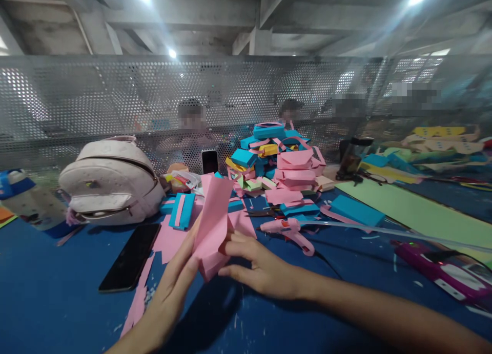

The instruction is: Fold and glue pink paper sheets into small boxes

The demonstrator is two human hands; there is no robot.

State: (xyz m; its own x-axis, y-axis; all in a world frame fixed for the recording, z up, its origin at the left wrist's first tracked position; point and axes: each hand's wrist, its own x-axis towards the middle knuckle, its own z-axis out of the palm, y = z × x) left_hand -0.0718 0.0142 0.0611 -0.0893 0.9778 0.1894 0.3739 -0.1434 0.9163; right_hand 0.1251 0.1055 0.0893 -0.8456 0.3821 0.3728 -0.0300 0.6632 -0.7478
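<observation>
Paper (214,205), pink and folded into a box-like form with a tall flap, is held above the blue desk (77,272), just left of the pink glue gun (290,230). The grip of the left hand (175,278) is clamped on the paper's left side, between thumb and fingers; by the right hand (257,267) the right side is touched, but the fingertips are partly hidden, so whether that grip is clamped cannot be told. The thin walls could be buckled or creased askew if pressed unevenly by the two hands. The glue gun's nozzle is pointed toward the paper, so fingers could be burned, if it is hot, by a careless reach; its long glue stick (369,225) could be caught by the right forearm and the gun dragged. Counted around the glue gun, one backpack (111,185) is seen well to its left, one flat phone (130,259) nearer on that side, one upright phone (209,162) beyond it to the left, one pair of scissors (265,213) just behind it, and one purple device (438,272) and one pale green sheet (415,215) to its right. The heaped boxes (294,160) behind it are overlapped too much to be counted.
</observation>
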